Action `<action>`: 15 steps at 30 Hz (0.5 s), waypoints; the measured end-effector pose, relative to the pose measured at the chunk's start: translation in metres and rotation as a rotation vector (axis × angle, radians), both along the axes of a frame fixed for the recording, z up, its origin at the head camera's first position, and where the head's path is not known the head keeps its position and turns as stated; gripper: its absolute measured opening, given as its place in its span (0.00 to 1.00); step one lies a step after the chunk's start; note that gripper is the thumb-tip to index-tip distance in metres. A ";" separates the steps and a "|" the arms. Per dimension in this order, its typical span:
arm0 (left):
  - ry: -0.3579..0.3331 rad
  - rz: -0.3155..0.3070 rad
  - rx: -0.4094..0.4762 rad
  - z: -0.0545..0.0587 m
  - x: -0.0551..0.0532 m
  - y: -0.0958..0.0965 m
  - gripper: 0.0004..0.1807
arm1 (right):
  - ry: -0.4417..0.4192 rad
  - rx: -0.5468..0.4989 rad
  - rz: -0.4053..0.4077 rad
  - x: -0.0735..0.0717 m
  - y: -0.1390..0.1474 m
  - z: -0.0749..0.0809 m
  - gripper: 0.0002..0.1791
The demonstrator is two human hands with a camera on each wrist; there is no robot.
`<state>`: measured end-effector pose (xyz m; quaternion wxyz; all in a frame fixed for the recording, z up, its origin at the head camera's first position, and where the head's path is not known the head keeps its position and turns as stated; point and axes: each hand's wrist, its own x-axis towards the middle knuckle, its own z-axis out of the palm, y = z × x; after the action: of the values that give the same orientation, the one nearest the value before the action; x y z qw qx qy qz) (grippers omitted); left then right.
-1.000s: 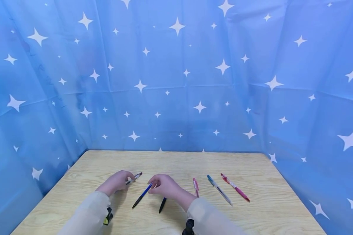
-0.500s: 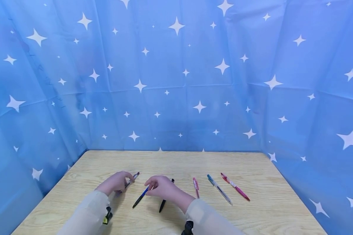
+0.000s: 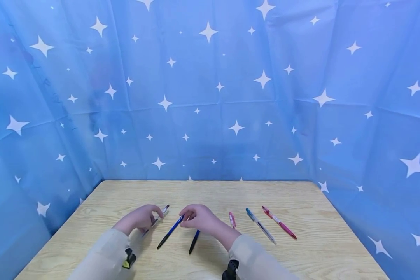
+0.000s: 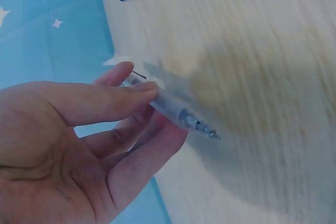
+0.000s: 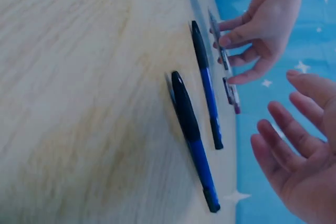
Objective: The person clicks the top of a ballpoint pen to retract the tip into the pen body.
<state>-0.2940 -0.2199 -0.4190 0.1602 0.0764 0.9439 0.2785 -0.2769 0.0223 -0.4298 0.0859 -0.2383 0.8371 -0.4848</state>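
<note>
My left hand pinches a clear-barrelled pen between thumb and fingers, its pointed metal tip facing away from the palm. The dark end of that pen shows beyond the fingers in the head view. Beside it, my right hand hovers over the table with fingers loosely bent and nothing between them; the right wrist view shows this hand with its fingers spread. Two blue pens with black grips lie near it: one blue pen closer to the left hand, the other blue pen partly under the right hand in the head view.
To the right on the wooden table lie a pink pen, a teal-capped clear pen and a red pen. A blue curtain with white stars hangs behind the table and along its sides.
The right hand shifts slightly left, then back right, uncovering more of the nearer blue pen. The left hand moves a little with the clear pen, whose angle changes slightly.
</note>
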 end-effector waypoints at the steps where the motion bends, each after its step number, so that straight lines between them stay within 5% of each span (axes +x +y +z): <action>1: 0.002 -0.007 0.013 0.002 0.000 0.002 0.30 | 0.003 -0.002 -0.004 0.000 0.003 0.002 0.13; 15: 0.047 -0.137 0.169 0.018 0.008 0.036 0.26 | 0.033 -0.043 -0.063 -0.003 0.037 0.016 0.16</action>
<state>-0.2856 -0.1838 -0.4015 0.1496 0.1604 0.9132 0.3435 -0.2803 0.0595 -0.4143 0.0516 -0.2217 0.8348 -0.5013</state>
